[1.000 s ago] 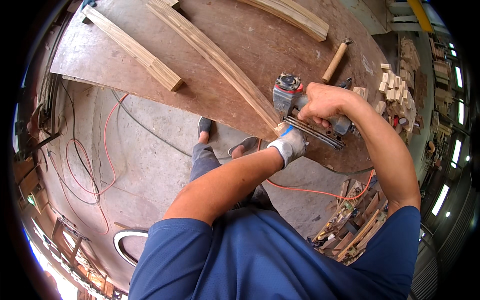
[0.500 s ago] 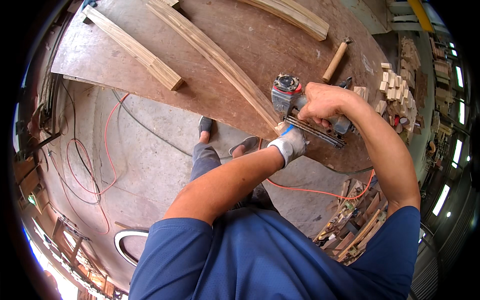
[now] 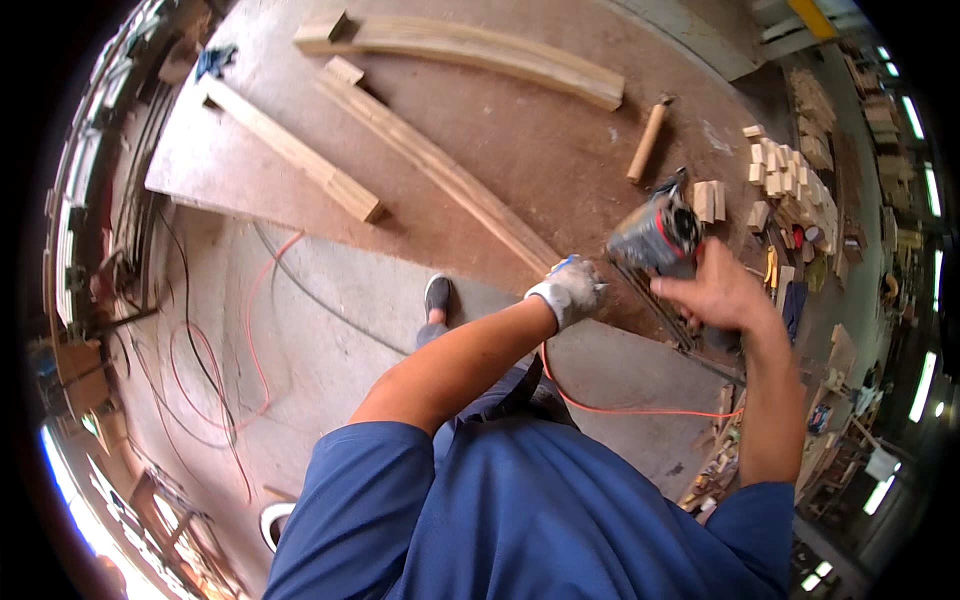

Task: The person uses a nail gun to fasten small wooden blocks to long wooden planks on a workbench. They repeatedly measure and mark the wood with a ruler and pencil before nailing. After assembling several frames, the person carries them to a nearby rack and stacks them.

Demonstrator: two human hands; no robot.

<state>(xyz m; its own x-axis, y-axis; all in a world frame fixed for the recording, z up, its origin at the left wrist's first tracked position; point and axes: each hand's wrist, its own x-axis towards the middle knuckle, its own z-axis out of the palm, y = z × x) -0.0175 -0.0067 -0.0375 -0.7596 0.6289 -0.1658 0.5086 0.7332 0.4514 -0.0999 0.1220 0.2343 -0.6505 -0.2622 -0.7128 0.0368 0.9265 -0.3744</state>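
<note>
My left hand (image 3: 570, 290), in a whitish work glove with a blue mark, is closed round the near end of a long wooden bar (image 3: 440, 160). The bar lies slantwise on the brown worktable (image 3: 480, 225), with a short wood block at its far end. My bare right hand (image 3: 728, 290) grips a nail gun (image 3: 655, 235) by its handle, to the right of the glove. The gun is tilted, its long magazine pointing toward me, and it stands apart from the bar. Motion blurs it slightly.
Another wooden bar (image 3: 290, 150) lies at the left, a curved one (image 3: 490, 55) at the back. A hammer (image 3: 650, 140) rests beyond the nail gun. Small wood blocks (image 3: 785, 170) are piled at the right. An orange hose (image 3: 640, 410) runs under the table's near edge.
The nail gun in my right hand has swung right, away from the bar's near end, and turned. My left hand stays at that end. The whole view has shifted somewhat.
</note>
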